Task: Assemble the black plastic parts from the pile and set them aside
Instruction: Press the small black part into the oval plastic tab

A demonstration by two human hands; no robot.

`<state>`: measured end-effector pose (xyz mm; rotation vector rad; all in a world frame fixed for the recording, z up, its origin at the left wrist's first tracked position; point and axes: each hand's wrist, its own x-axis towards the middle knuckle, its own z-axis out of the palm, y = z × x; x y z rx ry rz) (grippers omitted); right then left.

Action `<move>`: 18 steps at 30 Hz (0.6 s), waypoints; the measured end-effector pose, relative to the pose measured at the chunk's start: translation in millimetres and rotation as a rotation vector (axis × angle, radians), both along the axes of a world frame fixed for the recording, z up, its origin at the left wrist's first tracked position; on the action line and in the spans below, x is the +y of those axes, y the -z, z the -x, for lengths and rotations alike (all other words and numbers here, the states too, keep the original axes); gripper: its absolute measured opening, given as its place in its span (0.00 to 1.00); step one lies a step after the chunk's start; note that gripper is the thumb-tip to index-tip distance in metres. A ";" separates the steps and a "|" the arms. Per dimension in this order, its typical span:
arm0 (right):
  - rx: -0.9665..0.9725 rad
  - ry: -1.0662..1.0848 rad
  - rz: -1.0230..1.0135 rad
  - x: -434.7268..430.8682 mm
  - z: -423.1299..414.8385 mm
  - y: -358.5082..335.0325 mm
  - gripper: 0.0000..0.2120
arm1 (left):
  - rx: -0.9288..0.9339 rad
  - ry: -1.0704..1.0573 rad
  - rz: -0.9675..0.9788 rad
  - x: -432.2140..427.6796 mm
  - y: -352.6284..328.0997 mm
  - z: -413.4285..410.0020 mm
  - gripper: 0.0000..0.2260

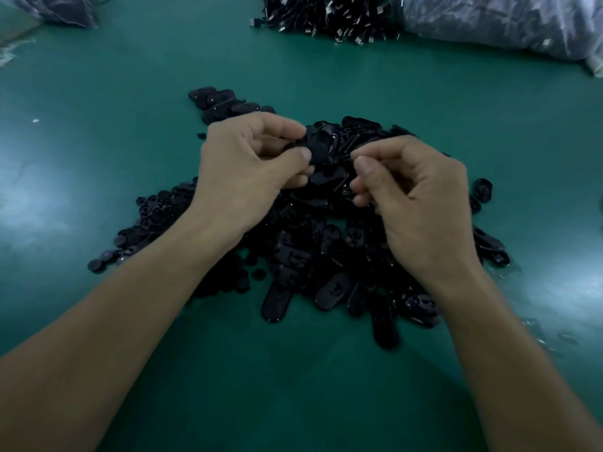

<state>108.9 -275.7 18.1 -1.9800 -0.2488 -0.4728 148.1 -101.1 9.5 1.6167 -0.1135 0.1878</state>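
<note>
Green tabletop surrounds pile; left hand pinches part; right hand curled, grip unclear.

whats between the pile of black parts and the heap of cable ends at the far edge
Only bare green table lies between the pile and the far heap, as the head view shows.

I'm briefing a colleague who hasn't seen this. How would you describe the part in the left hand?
On the green table sits a central pile of black plastic parts. Over its far half, the left hand pinches one black part between thumb and forefinger. Unlike the parts around it, it is gripped, not lying loose.
</note>
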 end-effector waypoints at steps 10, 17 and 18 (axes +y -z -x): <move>0.114 0.003 -0.227 -5.9 -2.3 2.0 0.11 | 0.028 0.168 -0.051 -4.8 -4.1 7.7 0.11; 0.109 -0.068 -0.301 -4.9 -0.4 0.2 0.08 | 0.095 0.211 0.145 -6.0 -9.8 10.0 0.11; 0.093 -0.063 -0.285 -4.7 -0.6 0.1 0.08 | 0.094 0.216 0.158 -6.0 -10.3 10.3 0.11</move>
